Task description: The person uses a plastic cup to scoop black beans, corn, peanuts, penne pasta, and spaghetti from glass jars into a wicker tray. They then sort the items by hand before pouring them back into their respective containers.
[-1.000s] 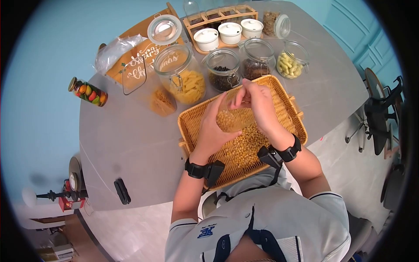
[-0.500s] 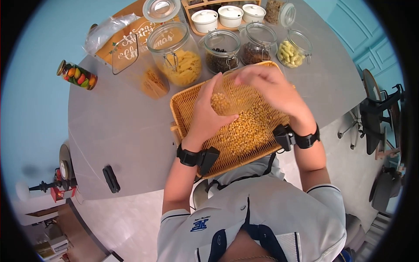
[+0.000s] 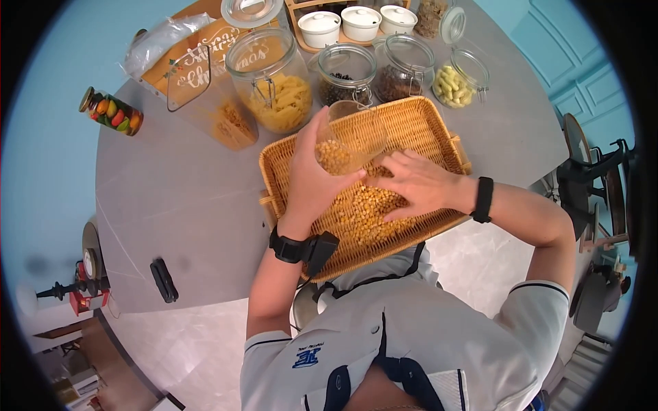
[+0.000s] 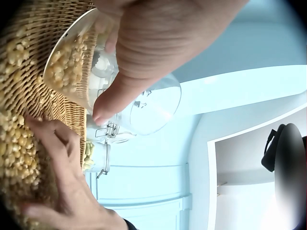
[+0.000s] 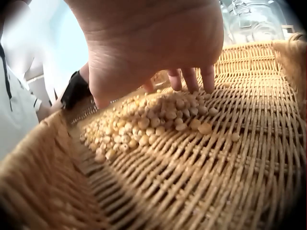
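Left hand (image 3: 308, 168) has fingers and thumb wrapped round the wall of a clear container (image 3: 367, 133). That's tilted over the basket (image 3: 421, 127); can't tell if it touches the weave. Kernels inside, gathered at one end.

Right hand (image 3: 418, 185): fingers spread and pointing down at the corn kernels (image 3: 373, 219) on the basket floor, thumb well apart. Doesn't look like a pinch; can't tell if anything sits under the palm.

Handling, judged by eye: container likely stiff, light to moderate with that partial fill, smooth enough to slip. Glass or plastic unclear, so treat as fragile. Hold it round the wall, mouth left clear. Kernels look hard, dry, very light each, prone to roll; scoop with cupped fingers. Basket should be light and a bit springy; take it by the end handles.

Counts: 1 basket, 1 held container, kernels too many to count. Beyond the basket's far side: 1 penne jar (image 3: 284, 99), 1 black-bean-like jar (image 3: 343, 82), 1 jar of dark brown pieces (image 3: 401, 79), 1 jar of pale green-yellow pieces (image 3: 454, 89); farther past them, 3 white lidded pots (image 3: 361, 24). Left of the basket: 1 bottle of colourful contents (image 3: 113, 111).
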`<state>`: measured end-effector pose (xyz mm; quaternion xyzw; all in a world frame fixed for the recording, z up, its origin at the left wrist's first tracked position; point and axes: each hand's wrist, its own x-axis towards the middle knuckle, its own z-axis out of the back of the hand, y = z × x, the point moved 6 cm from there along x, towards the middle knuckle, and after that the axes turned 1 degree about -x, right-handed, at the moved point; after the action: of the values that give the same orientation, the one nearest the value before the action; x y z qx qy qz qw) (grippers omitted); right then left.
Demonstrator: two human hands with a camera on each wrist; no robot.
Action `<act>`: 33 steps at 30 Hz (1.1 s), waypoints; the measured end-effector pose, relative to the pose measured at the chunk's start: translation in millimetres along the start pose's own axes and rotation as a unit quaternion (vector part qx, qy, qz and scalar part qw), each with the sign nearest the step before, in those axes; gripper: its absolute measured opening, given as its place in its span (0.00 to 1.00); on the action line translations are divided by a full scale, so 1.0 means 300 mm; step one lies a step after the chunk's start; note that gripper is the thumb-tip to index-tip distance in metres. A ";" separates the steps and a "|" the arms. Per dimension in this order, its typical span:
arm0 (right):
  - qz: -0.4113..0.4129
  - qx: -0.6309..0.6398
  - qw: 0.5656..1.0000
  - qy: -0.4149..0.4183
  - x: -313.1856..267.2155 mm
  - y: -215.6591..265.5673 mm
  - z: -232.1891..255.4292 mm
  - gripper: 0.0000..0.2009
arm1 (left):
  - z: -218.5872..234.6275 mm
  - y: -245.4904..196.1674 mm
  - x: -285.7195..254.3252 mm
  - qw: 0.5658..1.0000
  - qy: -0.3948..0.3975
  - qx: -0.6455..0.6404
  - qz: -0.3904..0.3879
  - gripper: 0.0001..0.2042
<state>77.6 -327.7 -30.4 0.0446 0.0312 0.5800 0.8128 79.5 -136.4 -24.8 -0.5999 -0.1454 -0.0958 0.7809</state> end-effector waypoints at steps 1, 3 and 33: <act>0.018 -0.008 1.000 0.006 0.007 0.001 -0.015 0.34 | 0.000 -0.003 0.001 1.000 0.004 0.004 -0.002 0.50; 0.054 -0.024 0.998 0.019 0.018 0.001 -0.053 0.31 | -0.001 -0.006 0.000 1.000 0.011 0.012 -0.004 0.50; -0.463 0.786 0.318 -0.259 -0.056 -0.309 -0.164 0.17 | -0.001 -0.007 0.001 1.000 0.005 0.002 0.001 0.50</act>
<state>154.2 -371.8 -89.3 0.7888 0.2756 -0.2274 0.5001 79.1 -137.2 -22.7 -0.5981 -0.1410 -0.0972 0.7829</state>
